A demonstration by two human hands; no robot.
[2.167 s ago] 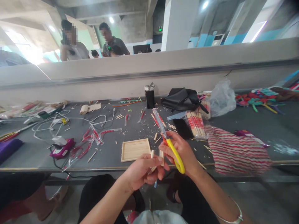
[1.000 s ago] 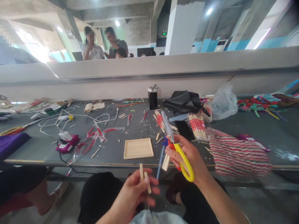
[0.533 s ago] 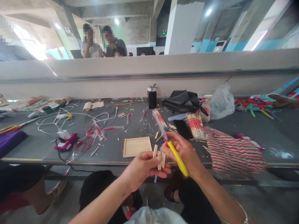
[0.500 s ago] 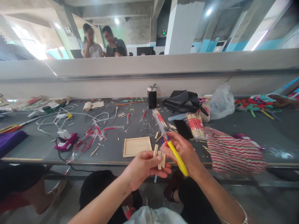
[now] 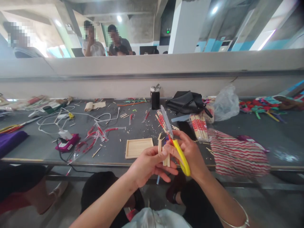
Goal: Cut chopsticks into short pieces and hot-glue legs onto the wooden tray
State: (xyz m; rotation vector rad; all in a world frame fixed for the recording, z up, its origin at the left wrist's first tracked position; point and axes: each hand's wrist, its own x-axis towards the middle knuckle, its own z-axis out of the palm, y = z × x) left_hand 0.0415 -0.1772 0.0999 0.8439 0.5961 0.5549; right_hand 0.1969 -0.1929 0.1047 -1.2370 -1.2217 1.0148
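Several short pale wooden sticks (image 5: 160, 146) stand between the thumb and fingers of my left hand (image 5: 150, 164). My right hand (image 5: 187, 153) holds scissors with a yellow handle (image 5: 181, 157), their blades pointing up and away from me. The right fingertips also reach the sticks, so the two hands meet there. Left of the hands, a shallow wooden tray (image 5: 139, 148) lies near the table's front edge. Behind the scissors is a bunch of red-wrapped sticks (image 5: 160, 119).
A dark phone (image 5: 186, 129), a packet of sticks (image 5: 199, 127) and striped cloth (image 5: 238, 153) lie to the right. A black container (image 5: 155, 98) stands at the back. White cables, red plastic wrappers (image 5: 95, 134) and a purple box (image 5: 67, 143) are on the left.
The scissors have tilted more upright, their tips moving right and up. The sticks and both hands have shifted slightly right. At the far left, a person has come into view behind the partition.
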